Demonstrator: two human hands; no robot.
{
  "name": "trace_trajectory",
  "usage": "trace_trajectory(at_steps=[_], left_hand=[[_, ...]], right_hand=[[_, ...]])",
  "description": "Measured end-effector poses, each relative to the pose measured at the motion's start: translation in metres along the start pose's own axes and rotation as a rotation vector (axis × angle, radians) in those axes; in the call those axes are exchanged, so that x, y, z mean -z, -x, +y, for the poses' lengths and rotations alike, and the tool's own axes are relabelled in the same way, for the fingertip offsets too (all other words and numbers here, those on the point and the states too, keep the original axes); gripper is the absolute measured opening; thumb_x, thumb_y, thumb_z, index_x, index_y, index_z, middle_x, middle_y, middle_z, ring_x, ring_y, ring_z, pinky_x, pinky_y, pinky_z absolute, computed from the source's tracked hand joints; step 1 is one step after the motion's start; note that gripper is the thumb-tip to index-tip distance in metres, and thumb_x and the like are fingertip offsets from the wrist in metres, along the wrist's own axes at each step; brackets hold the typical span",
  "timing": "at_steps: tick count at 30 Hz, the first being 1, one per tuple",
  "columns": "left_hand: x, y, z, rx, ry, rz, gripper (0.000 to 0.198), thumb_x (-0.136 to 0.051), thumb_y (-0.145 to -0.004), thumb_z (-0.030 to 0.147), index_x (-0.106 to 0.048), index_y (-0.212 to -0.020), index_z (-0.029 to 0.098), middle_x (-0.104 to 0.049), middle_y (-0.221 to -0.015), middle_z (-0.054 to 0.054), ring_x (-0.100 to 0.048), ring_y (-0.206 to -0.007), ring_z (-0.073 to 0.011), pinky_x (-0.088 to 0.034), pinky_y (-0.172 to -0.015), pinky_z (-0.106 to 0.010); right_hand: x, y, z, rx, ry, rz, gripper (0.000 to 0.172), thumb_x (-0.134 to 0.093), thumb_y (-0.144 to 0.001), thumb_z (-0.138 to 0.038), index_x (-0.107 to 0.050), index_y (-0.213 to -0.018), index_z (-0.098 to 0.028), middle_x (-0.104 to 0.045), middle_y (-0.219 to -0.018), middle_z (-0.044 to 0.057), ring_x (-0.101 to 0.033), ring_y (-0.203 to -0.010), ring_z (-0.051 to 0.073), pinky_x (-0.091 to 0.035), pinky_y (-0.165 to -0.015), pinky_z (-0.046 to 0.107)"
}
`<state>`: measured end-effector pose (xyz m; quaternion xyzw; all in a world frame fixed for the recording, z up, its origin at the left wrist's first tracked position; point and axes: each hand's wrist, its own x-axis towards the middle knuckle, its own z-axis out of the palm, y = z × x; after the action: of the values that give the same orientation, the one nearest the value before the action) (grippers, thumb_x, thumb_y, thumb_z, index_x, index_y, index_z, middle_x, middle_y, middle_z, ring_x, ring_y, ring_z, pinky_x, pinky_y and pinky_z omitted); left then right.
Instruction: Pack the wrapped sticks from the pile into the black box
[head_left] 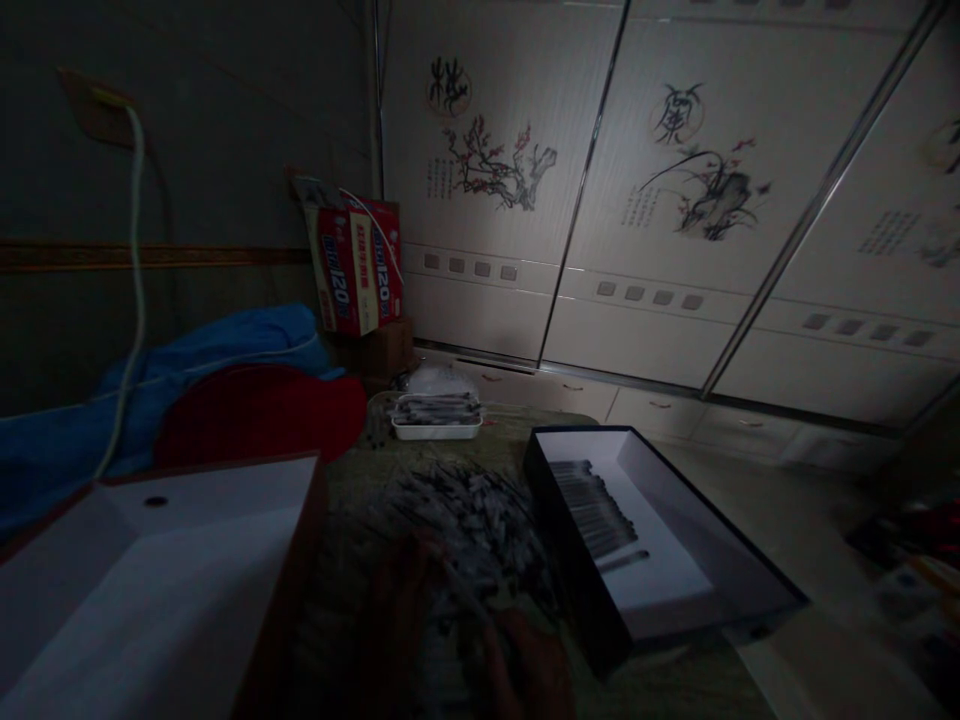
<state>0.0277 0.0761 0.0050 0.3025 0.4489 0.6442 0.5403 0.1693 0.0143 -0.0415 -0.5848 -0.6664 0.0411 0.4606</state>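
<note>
In the dim light, my left hand (401, 595) is over the near side of a loose heap of thin clear-and-black plastic sticks (480, 505), its fingers bent together. My right hand (531, 660) lies lower and to the right, also closed. A thin pale stick (466, 590) runs between the fingertips of both hands, blurred and dark. Right of the heap stands a black-sided box (675, 530) with a white inside, where similar sticks (592, 505) lie in a neat row. One stick (624, 561) lies slightly apart from that row.
A large white-lined box (202, 560) stands at the left. Behind the heap is a white tray (439, 431) of sticks. Red cloth (262, 415) and blue cloth (225, 345) lie at the left, near a white cord (138, 250). Red cartons (360, 265) stand before the wardrobe doors (495, 230).
</note>
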Motion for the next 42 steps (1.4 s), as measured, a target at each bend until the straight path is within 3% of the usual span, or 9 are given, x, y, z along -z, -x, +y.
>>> trace_trajectory(at_steps=[4, 7, 13, 16, 19, 26, 33, 39, 42], left_hand=[[0.004, -0.004, -0.006, -0.054, -0.155, -0.09, 0.036, -0.066, -0.072, 0.052, -0.064, -0.089, 0.02, -0.071, -0.074, 0.0, -0.067, -0.068, -0.0182, -0.055, -0.065, -0.03], [0.004, -0.005, -0.003, -0.106, -0.297, -0.166, 0.047, -0.068, -0.07, 0.046, -0.062, -0.106, 0.018, -0.065, -0.066, 0.003, -0.062, -0.06, -0.0147, -0.051, -0.059, -0.026], [0.006, -0.005, -0.003, -0.071, -0.368, -0.122, 0.03, -0.072, -0.06, 0.041, -0.065, -0.077, 0.018, -0.063, -0.063, 0.002, -0.057, -0.056, -0.0136, -0.046, -0.05, -0.023], [0.009, -0.007, -0.004, -0.05, -0.403, -0.141, 0.03, -0.068, -0.066, 0.042, -0.069, -0.081, 0.017, -0.055, -0.052, 0.006, -0.048, -0.049, -0.0099, -0.041, -0.049, -0.021], [0.01, -0.01, -0.007, 0.002, -0.307, -0.095, 0.031, -0.072, -0.06, 0.043, -0.067, -0.078, 0.018, -0.054, -0.05, 0.007, -0.046, -0.047, -0.0087, -0.038, -0.047, -0.021], [0.007, -0.011, -0.017, 0.107, -0.079, -0.1, 0.044, -0.08, -0.05, 0.052, -0.066, -0.075, 0.018, -0.05, -0.047, 0.008, -0.042, -0.044, -0.0071, -0.036, -0.044, -0.02], [0.005, -0.007, 0.0, 0.036, -0.093, 0.011, 0.04, -0.074, -0.056, 0.055, -0.07, -0.077, 0.021, -0.07, -0.076, -0.003, -0.064, -0.068, -0.0177, -0.052, -0.059, -0.027], [0.007, -0.006, 0.0, -0.069, -0.252, -0.003, 0.045, -0.067, -0.065, 0.059, -0.07, -0.083, 0.018, -0.063, -0.057, 0.002, -0.052, -0.051, -0.0115, -0.043, -0.048, -0.022], [0.007, -0.006, -0.002, -0.109, -0.304, -0.037, 0.04, -0.064, -0.07, 0.055, -0.069, -0.084, 0.018, -0.065, -0.06, 0.002, -0.052, -0.052, -0.0111, -0.043, -0.051, -0.022]], right_hand=[[0.001, 0.001, 0.006, -0.156, -0.058, 0.115, 0.047, -0.037, -0.093, -0.055, -0.07, -0.084, -0.023, -0.071, -0.071, 0.006, -0.067, -0.062, 0.019, -0.05, -0.058, 0.025], [0.005, -0.001, 0.01, -0.229, -0.129, 0.113, 0.049, -0.038, -0.092, -0.057, -0.07, -0.084, -0.022, -0.07, -0.068, 0.004, -0.066, -0.06, 0.018, -0.049, -0.057, 0.024], [0.012, -0.007, 0.007, -0.205, -0.163, 0.131, 0.05, -0.038, -0.091, -0.059, -0.071, -0.078, -0.023, -0.07, -0.068, 0.005, -0.064, -0.055, 0.016, -0.048, -0.052, 0.023], [0.01, -0.006, 0.005, -0.171, -0.16, 0.143, 0.052, -0.038, -0.092, -0.059, -0.072, -0.081, -0.022, -0.072, -0.071, 0.006, -0.067, -0.06, 0.018, -0.05, -0.057, 0.024], [0.006, -0.003, 0.007, -0.156, -0.082, 0.165, 0.051, -0.04, -0.091, -0.059, -0.074, -0.088, -0.021, -0.074, -0.078, 0.008, -0.069, -0.067, 0.019, -0.052, -0.063, 0.025], [0.0, -0.001, 0.008, -0.076, -0.124, 0.03, 0.05, -0.038, -0.092, -0.055, -0.072, -0.077, -0.022, -0.069, -0.064, 0.004, -0.065, -0.056, 0.016, -0.049, -0.057, 0.023], [0.001, -0.001, 0.007, -0.053, -0.079, 0.053, 0.051, -0.034, -0.095, -0.052, -0.072, -0.077, -0.022, -0.069, -0.062, 0.005, -0.065, -0.054, 0.016, -0.049, -0.054, 0.024], [0.001, -0.001, 0.006, -0.033, -0.042, 0.068, 0.052, -0.034, -0.094, -0.053, -0.071, -0.075, -0.022, -0.068, -0.059, 0.005, -0.064, -0.05, 0.016, -0.048, -0.051, 0.024], [0.001, -0.003, 0.004, -0.03, -0.069, 0.042, 0.052, -0.035, -0.094, -0.053, -0.069, -0.07, -0.023, -0.064, -0.054, 0.003, -0.06, -0.045, 0.015, -0.046, -0.047, 0.022]])
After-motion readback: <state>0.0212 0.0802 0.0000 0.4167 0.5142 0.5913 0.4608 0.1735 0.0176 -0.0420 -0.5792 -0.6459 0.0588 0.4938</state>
